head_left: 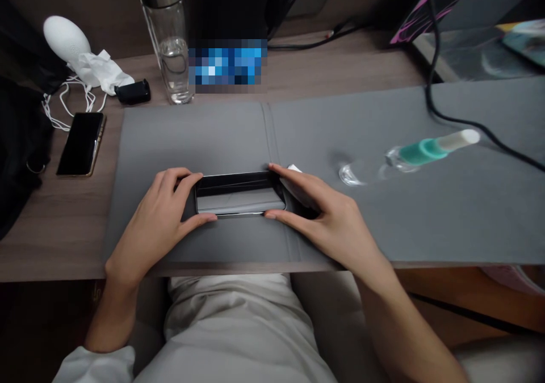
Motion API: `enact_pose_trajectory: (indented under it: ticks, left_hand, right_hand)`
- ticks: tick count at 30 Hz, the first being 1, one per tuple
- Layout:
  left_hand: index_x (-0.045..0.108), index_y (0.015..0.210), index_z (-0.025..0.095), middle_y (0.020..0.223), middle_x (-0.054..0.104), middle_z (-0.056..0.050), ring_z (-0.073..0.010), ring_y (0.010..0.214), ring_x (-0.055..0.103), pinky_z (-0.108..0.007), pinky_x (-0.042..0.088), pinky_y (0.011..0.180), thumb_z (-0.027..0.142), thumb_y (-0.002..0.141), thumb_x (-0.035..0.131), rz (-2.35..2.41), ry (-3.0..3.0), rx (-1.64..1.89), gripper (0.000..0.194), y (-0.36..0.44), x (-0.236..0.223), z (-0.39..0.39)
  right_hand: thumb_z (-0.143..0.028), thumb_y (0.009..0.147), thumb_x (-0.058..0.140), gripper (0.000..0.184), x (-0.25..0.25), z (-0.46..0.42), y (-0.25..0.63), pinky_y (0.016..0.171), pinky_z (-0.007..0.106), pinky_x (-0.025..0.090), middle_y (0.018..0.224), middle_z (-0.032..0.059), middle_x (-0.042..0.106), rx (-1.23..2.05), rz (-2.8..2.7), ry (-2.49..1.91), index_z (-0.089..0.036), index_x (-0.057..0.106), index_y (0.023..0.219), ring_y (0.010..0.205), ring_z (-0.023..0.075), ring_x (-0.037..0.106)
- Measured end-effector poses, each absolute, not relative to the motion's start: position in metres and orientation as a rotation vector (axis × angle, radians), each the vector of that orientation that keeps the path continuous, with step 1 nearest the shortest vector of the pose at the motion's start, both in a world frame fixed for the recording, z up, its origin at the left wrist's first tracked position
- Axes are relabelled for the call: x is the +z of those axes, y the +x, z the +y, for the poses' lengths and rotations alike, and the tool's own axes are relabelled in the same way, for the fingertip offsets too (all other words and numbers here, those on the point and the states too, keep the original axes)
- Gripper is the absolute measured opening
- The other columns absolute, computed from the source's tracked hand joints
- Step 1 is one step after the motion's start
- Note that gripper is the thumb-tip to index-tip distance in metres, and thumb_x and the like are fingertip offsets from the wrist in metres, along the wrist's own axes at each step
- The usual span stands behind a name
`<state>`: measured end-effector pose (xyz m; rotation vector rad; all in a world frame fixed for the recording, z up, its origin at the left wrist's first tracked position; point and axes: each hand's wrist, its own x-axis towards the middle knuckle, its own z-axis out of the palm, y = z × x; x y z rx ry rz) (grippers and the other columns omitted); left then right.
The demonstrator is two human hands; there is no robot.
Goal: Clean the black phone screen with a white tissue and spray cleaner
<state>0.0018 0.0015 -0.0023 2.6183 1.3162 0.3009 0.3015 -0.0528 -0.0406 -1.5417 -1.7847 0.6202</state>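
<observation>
A smartphone (240, 194) with a dark, reflective screen lies sideways, screen up, at the front of the grey desk mat (191, 136). My left hand (164, 218) grips its left end, thumb on the near edge and fingers at the far corner. At the opposite end, my right hand (326, 213) holds it the same way, thumb near and fingers far. Something white (294, 169) shows partly behind my right hand; I cannot make out what it is. To the right lies a clear bottle with a teal and white top (430, 150), and by it a small clear piece (351, 174).
At the left lie another phone (82, 144), a black small object (133, 92), white cables (63, 102) and a white rounded device (66, 37). A glass water bottle (174, 59) stands at the back. A black cable (451, 119) crosses the mat's right side.
</observation>
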Motion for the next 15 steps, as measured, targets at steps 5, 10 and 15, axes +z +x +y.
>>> enact_pose_trajectory:
  ticks: [5, 10, 15]
  left_hand:
    - [0.050, 0.151, 0.020, 0.140, 0.056, -0.014, -0.0336, 0.132, 0.055, -0.051, 0.049, 0.114, 0.062, 0.100, 0.063, 1.324, 2.611, 0.288, 0.067, 0.0005, -0.0042, 0.0030]
    - [0.050, 0.152, 0.023, 0.141, 0.056, -0.013, -0.0332, 0.133, 0.054, -0.050, 0.048, 0.116, 0.061, 0.101, 0.063, 1.315, 2.586, 0.315, 0.064, 0.0001, -0.0041, 0.0036]
    - [0.050, 0.151, 0.022, 0.141, 0.056, -0.014, -0.0335, 0.133, 0.054, -0.050, 0.049, 0.114, 0.063, 0.101, 0.061, 1.310, 2.603, 0.318, 0.066, -0.0003, -0.0045, 0.0042]
  right_hand:
    - [-0.052, 0.093, 0.078, 0.068, -0.0408, -0.0518, 0.3016, 0.123, 0.049, 0.048, 0.152, 0.0023, 0.067, 0.602, -1.800, -1.528, -0.037, 0.056, 0.156, 0.145, 0.0308, 0.060]
    - [-0.051, 0.094, 0.077, 0.066, -0.0398, -0.0517, 0.3019, 0.122, 0.049, 0.048, 0.153, 0.0017, 0.066, 0.597, -1.808, -1.539, -0.037, 0.056, 0.155, 0.144, 0.0306, 0.060]
    - [-0.050, 0.095, 0.077, 0.065, -0.0398, -0.0510, 0.3023, 0.122, 0.049, 0.049, 0.153, 0.0007, 0.067, 0.580, -1.816, -1.534, -0.037, 0.056, 0.155, 0.143, 0.0299, 0.062]
